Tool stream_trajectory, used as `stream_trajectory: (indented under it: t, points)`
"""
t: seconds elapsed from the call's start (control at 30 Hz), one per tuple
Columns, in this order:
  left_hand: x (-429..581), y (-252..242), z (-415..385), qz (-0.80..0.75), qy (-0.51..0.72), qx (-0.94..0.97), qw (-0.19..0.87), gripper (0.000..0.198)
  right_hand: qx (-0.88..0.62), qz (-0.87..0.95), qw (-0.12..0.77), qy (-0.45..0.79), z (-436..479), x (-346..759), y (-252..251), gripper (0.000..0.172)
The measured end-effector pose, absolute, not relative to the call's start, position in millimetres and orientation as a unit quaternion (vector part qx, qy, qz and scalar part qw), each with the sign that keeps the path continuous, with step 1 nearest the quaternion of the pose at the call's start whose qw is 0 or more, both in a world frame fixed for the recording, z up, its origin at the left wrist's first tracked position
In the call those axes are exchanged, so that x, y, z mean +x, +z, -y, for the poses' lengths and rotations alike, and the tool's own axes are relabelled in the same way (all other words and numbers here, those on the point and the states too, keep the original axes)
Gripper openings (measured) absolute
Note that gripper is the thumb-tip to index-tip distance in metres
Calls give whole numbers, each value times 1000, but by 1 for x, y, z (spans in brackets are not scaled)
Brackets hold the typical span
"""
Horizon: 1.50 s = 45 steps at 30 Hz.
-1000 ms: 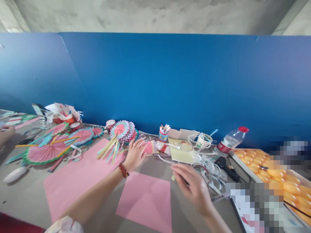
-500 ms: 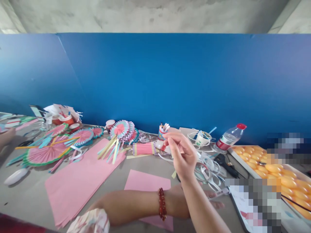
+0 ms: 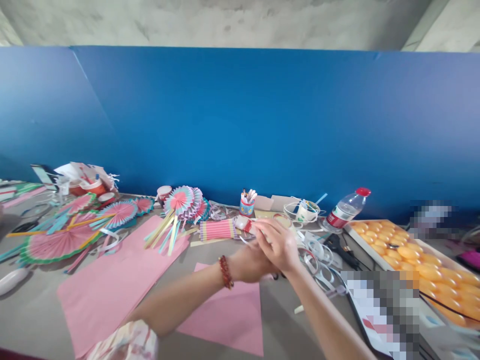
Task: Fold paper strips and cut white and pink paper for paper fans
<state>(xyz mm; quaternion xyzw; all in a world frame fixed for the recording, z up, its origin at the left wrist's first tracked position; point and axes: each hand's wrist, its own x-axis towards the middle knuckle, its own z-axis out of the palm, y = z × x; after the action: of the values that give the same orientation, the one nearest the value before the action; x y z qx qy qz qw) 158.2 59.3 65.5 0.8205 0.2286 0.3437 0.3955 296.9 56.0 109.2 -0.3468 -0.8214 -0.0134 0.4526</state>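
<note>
Over the far edge of a pink paper sheet [image 3: 232,315], my two hands come together. My left hand [image 3: 247,262], with a red bead bracelet on its wrist, lies behind and below the right; its fingers are hidden. My right hand [image 3: 279,245] crosses in front, with index finger and thumb close together, pointing left. Whatever it pinches, if anything, is too small to make out. Just beyond those fingertips lies a white object with a red label [image 3: 243,223]. To its left is a pleated pink and yellow paper strip [image 3: 218,229].
Folded paper fans [image 3: 56,240] and a stack of pink paper [image 3: 108,295] lie left. A pen cup [image 3: 246,206] stands at the back. Rightward are tape rolls [image 3: 318,250], a black glue gun [image 3: 342,252], a water bottle [image 3: 345,212] and an orange-bubbled board [image 3: 416,265].
My left hand has risen from low on the right, back toward the middle, and now meets the right hand. My right hand has lowered. The view has shifted slightly right.
</note>
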Motion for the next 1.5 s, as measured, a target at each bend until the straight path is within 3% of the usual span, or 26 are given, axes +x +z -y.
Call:
stream_trajectory:
  t: [0.07, 0.17, 0.23, 0.33, 0.4, 0.43, 0.5, 0.53, 0.67, 1.07, 1.13, 1.3, 1.37, 1.5]
  points:
    - [136, 72, -83, -285, 462, 623, 563, 47, -394, 811, 420, -104, -68, 319, 101, 16]
    - [125, 78, -99, -316, 510, 518, 610, 44, -466, 742, 465, -129, -83, 334, 103, 18]
    - [141, 77, -85, -312, 509, 480, 642, 56, -452, 720, 517, -100, -86, 323, 116, 18]
    - [190, 71, -31, -281, 455, 452, 713, 76, -376, 679, 630, 32, -83, 290, 145, 15]
    - [217, 68, 10, -183, 396, 366, 822, 84, -311, 597, 718, 177, -77, 275, 167, 12]
    - [224, 68, 27, -165, 413, 339, 829, 84, -251, 539, 758, 268, -75, 273, 177, 14]
    - [227, 70, 50, -146, 435, 400, 794, 72, -99, 402, 799, 436, -73, 283, 193, 21]
    - [225, 71, 56, -133, 440, 434, 775, 76, -13, 320, 804, 501, -73, 293, 200, 22]
    - [215, 73, 53, -110, 450, 440, 769, 75, 246, 48, 742, 622, -75, 337, 206, 8]
    - [212, 64, 53, -282, 429, 515, 686, 52, 371, -109, 666, 639, -81, 347, 176, 27]
    - [210, 67, 55, -299, 423, 536, 667, 51, 442, -183, 607, 635, -79, 349, 176, 33]
    - [205, 79, 62, -324, 414, 604, 599, 53, 651, -440, 353, 509, -68, 354, 182, 27]
    - [205, 81, 65, -323, 417, 631, 568, 50, 638, -426, 397, 505, -64, 355, 184, 26]
    - [198, 78, 67, -291, 405, 706, 503, 56, 429, -177, 675, 574, -71, 363, 179, 10]
